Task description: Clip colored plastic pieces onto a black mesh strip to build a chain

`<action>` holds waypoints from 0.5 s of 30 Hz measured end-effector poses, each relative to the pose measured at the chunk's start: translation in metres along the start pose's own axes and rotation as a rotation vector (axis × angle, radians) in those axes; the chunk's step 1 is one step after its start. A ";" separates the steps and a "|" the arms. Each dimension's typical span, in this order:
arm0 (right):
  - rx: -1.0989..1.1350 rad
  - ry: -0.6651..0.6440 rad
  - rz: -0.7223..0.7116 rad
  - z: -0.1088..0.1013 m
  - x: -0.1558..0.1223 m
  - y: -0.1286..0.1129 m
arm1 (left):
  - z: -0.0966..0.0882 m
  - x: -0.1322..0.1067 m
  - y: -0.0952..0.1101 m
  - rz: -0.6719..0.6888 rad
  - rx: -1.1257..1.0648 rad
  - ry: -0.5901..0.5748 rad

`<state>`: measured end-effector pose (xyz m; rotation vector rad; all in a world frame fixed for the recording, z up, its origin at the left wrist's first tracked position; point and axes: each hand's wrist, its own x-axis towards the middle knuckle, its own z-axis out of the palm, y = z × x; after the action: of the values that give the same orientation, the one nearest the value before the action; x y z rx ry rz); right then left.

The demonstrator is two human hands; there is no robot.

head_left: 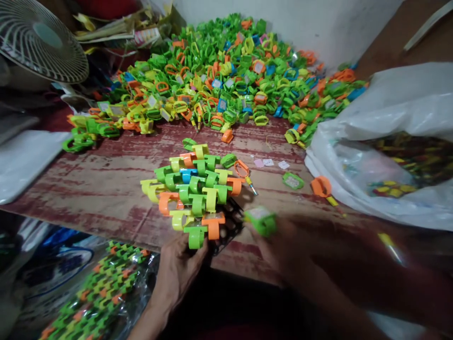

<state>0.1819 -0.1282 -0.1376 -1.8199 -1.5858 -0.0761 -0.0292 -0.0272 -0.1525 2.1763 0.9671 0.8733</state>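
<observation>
Bands of green, yellow, orange and blue plastic [196, 184] stand packed on the black rack [231, 222], hiding all but its right side, where bare openings show. The rack sits at the near edge of a worn red-brown tabletop [116, 179]. The left hand [179, 262] has its grip clenched on the rack's near end; just right of the rack, the right hand [279, 245], blurred, has its grip around a green piece [264, 221]. Touching or just beside the rack's far right side lies an orange ring [242, 168] with a small tube [252, 185]; farther right come paper squares [268, 162], a green band [293, 180] and an orange band [321, 187]. Beyond the rack, a large heap of loose bands [215, 80] blocks the far side, with a fan [44, 35] past its left end. Well right of the rack, a white sack [385, 104] crowds the tabletop. Below left of it, clear wrapping [132, 302] covers more packed bands [95, 288].
</observation>
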 end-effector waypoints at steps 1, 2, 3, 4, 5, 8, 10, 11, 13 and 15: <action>0.067 -0.002 0.003 0.008 0.003 -0.007 | 0.000 0.000 0.000 -0.017 -0.008 -0.005; 0.114 -0.002 0.031 0.017 0.005 -0.012 | 0.000 0.001 0.000 -0.032 -0.017 -0.013; 0.143 0.000 0.058 0.024 0.006 -0.015 | 0.000 0.001 0.000 -0.041 -0.024 -0.017; 0.155 0.009 0.073 0.030 0.007 -0.017 | 0.000 0.001 0.001 -0.048 -0.029 -0.021; 0.157 0.021 0.071 0.034 0.008 -0.018 | 0.000 0.001 0.002 -0.048 -0.035 -0.020; 0.145 0.082 -0.037 0.038 0.012 -0.020 | 0.000 0.002 0.005 -0.014 -0.059 0.004; 0.142 0.104 -0.100 0.036 0.016 -0.023 | 0.000 0.002 0.007 0.025 -0.059 0.044; 0.145 0.101 -0.112 0.034 0.017 -0.025 | 0.000 0.002 0.008 0.043 -0.055 0.061; 0.157 0.077 -0.118 0.032 0.020 -0.028 | 0.000 0.002 0.008 0.055 -0.054 0.067; 0.175 0.061 -0.118 0.031 0.021 -0.031 | 0.001 0.001 0.007 0.052 -0.060 0.051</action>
<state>0.1478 -0.0941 -0.1365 -1.5759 -1.6039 -0.0451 -0.0247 -0.0310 -0.1477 2.1462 0.9008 0.9739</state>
